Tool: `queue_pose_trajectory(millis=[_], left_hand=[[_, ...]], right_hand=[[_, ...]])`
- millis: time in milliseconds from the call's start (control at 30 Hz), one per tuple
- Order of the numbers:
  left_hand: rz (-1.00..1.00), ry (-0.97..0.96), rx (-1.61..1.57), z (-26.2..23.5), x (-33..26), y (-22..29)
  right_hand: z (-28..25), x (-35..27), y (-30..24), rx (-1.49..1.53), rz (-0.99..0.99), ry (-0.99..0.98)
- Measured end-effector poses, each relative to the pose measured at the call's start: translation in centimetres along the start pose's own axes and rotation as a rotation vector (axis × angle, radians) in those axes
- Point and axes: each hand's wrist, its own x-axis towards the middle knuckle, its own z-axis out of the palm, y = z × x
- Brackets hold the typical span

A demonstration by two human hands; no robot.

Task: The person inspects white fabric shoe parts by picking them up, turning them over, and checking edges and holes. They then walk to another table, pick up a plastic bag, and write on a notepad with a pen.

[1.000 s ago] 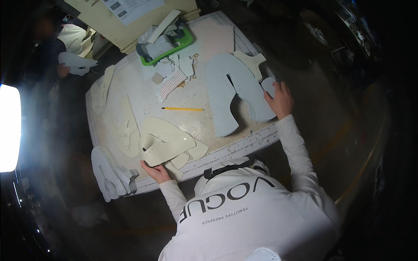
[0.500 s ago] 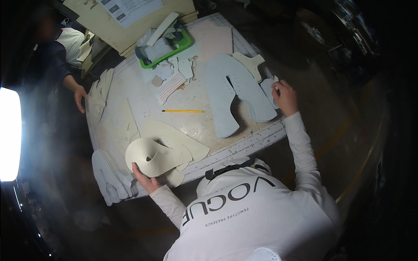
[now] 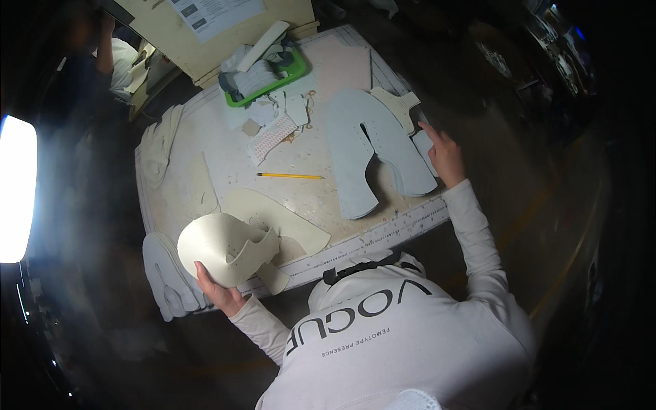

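Observation:
At the near left of the table, my left hand (image 3: 220,292) is closed on the edge of a cream shoe upper (image 3: 210,247), which is lifted and curled into a rounded shape. Under and beside it lies another cream upper piece (image 3: 301,224). My right hand (image 3: 446,156) is over the table's right edge, forefinger stretched out and fingers apart, with nothing visible in it. Close to its fingers are a small pale piece (image 3: 425,145) and a cream cut piece (image 3: 398,108). A stack of light blue-grey, horseshoe-shaped upper pieces (image 3: 352,154) lies just left of that hand.
A yellow pencil (image 3: 290,176) lies mid-table. Farther back are paper scraps (image 3: 273,140), a green basket (image 3: 295,70) of grey pieces and a pink sheet (image 3: 347,68). Grey pieces (image 3: 160,277) are stacked at the near-left corner, cream ones (image 3: 160,147) at the left edge. Another person (image 3: 78,75) stands far left.
My left hand has raised and tilted the cream upper, moving slightly left. My right hand has gone from a pinch at the small pale piece to an outstretched forefinger. The other person's hand has left the table edge.

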Motion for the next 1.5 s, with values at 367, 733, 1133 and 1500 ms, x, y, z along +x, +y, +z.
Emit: queue_pose_trajectory(millis=[367,733,1133,1500], left_hand=[[0.034,0.031,0.001,0.5,-0.4,1.8],[0.181,0.158,0.044,-3.7,-1.3,4.6],[0.380,0.337,0.245,-6.8,-4.5,9.0],[0.426,0.157,0.310,-4.1,-3.9,9.8]], right_hand=[[5.0,7.8,-2.6,-0.074,-0.057,-0.071],[6.7,8.4,-1.0,-0.001,-0.116,-0.036],[1.9,8.9,-5.3,0.101,-0.190,0.251],[9.9,4.1,-26.0,0.898,-0.422,-0.307]])
